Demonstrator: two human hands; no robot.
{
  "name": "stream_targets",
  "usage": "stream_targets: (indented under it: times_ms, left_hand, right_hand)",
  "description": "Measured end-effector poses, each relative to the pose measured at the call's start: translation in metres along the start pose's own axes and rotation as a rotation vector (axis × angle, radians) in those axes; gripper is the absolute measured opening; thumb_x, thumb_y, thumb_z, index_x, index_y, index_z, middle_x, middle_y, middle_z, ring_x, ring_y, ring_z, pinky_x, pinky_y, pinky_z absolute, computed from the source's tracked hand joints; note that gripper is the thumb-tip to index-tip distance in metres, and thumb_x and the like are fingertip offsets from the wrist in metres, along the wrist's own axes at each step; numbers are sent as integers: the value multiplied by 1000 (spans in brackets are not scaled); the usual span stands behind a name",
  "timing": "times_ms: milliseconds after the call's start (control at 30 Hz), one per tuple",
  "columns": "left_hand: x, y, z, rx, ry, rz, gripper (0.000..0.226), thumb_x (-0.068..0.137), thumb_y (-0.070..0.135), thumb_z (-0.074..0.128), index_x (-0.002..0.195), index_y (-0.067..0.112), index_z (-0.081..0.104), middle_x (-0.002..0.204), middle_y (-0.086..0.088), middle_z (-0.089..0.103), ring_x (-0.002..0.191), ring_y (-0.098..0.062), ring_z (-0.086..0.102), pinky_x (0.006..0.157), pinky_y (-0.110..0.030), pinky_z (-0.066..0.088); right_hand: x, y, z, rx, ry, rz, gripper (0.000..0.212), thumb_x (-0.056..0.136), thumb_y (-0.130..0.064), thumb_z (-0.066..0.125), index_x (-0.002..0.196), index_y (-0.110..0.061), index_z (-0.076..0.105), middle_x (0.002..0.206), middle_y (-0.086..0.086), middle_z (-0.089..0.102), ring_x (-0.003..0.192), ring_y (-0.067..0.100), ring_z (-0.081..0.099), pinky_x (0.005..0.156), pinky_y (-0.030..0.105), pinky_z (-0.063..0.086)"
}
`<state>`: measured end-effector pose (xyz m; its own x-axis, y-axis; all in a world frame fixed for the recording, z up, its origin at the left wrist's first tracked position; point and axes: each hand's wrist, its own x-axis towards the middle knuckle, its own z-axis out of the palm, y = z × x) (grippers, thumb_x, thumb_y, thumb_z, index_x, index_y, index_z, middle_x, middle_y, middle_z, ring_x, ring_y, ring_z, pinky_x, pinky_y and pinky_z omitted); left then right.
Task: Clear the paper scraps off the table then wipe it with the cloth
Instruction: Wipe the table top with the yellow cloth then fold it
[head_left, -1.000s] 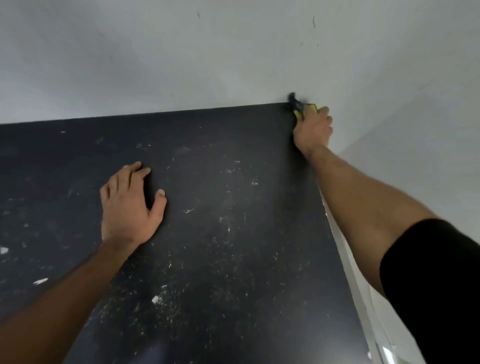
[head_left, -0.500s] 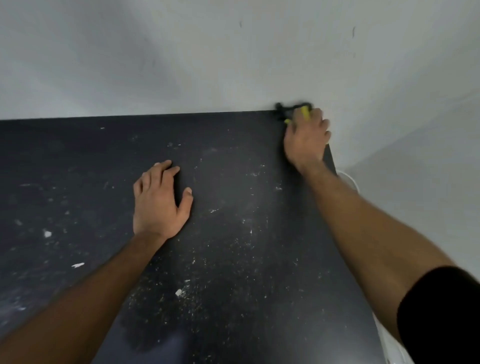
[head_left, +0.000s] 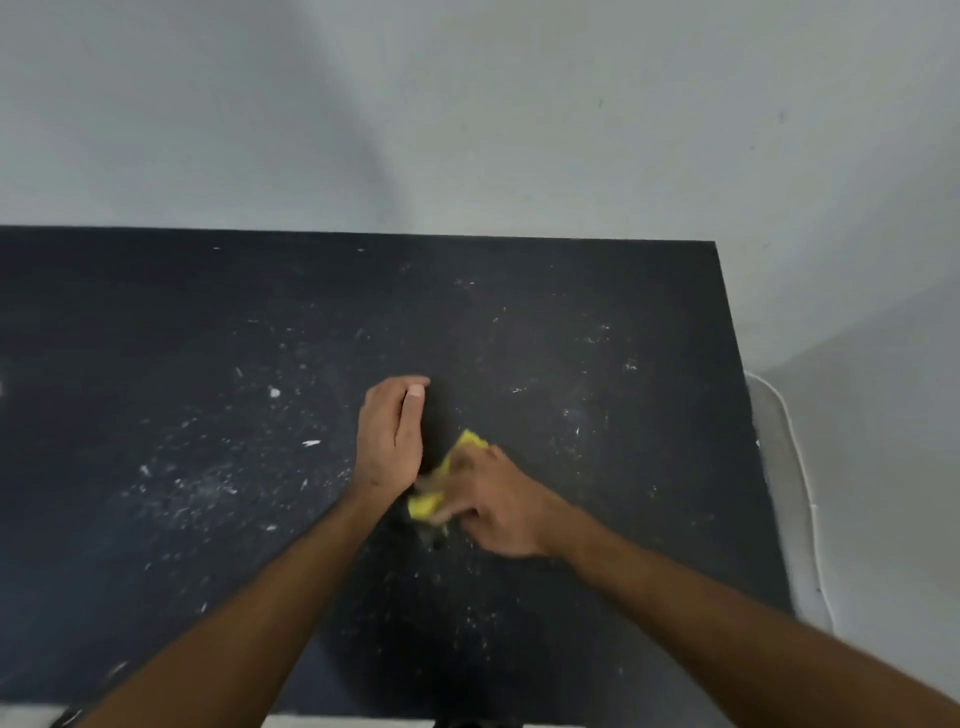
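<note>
A black table fills the lower view, speckled with white crumbs and small paper scraps, another scrap. My right hand, blurred by motion, grips a yellow cloth pressed on the table's middle. My left hand stands on its edge just left of the cloth, fingers together and slightly cupped, touching the tabletop and holding nothing.
A pale wall rises right behind the table's far edge. The table's right edge borders a light floor with a white cable running along it. A light strip shows below the near edge.
My right hand has pulled the yellow cloth from the far right corner back to the middle. My left hand turned from lying flat onto its edge beside the cloth. The view tilted down.
</note>
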<state>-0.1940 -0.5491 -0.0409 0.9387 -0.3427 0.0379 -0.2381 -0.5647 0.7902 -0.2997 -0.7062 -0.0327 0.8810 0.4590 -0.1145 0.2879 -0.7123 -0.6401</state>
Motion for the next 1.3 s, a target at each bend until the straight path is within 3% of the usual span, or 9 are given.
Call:
stream_targets:
  times_ms: [100,200,333,567,767,900,1000,1167,1300]
  left_hand:
    - [-38,14,-34,69,-22,-88,28,107,35,46,114,17,67,106,8,62,104,-12,56,93,-36,49]
    - [-77,26,-64,102,-115,-147,16,104,33,53,106,23,66,99,10,65,94,-8,61,82,-31,52]
    - [-122,47,-87,75,-281,-119,9,99,29,61,97,26,69,93,15,71,88,-2,67,81,-28,55]
    - [-163,105,-94,-394,-492,-396,32,90,27,71,120,17,66,102,5,73,92,-9,67,85,-26,52]
    - [-161,128,-144,-908,-412,-660,62,101,63,38,124,14,68,116,-11,74,103,-28,73,102,-49,53]
    - [-150,110,-185,-949,-295,-585,27,102,24,57,124,11,68,118,-14,75,109,-32,70,91,-40,60]
    - [-133,75,-228,-904,-184,-593,27,95,-4,57,117,7,68,110,-14,77,100,-30,71,80,-35,62]
    - [-106,23,-317,-962,-197,-698,26,101,11,52,122,9,68,116,-13,76,100,-24,75,78,-33,62]
    - [-79,-19,-382,-907,-235,-757,26,101,23,62,120,6,69,115,-13,77,107,-30,74,95,-45,59]
  right_hand:
    - [-64,-44,20,79,-277,40,34,78,-11,59,99,-27,79,109,-12,73,107,15,50,98,36,38]
    - [-110,-64,7,86,-369,214,21,84,-19,55,91,-20,75,93,-9,73,90,15,57,82,30,47]
    - [-121,-69,-30,407,-67,458,19,83,-17,54,96,-26,63,85,-12,65,75,6,61,65,21,43]
    - [-93,-126,-77,711,250,578,7,99,-20,59,100,-25,63,89,-12,73,76,5,60,75,24,45]
    - [-54,-172,-91,800,283,469,6,99,-28,63,98,-27,69,99,3,76,85,18,67,83,47,55]
    - [-6,-205,-92,805,263,432,26,98,-49,60,100,-25,71,94,1,72,82,17,64,78,41,51]
    - [35,-231,-91,918,223,454,46,84,-53,75,119,-23,67,113,-2,74,99,11,72,89,33,58]
    - [110,-265,-69,1031,149,489,65,78,-10,87,134,-19,55,120,6,71,102,19,71,72,30,57]
    - [172,-301,-47,1170,398,584,46,93,-22,75,134,-15,55,121,14,69,104,24,70,88,44,60]
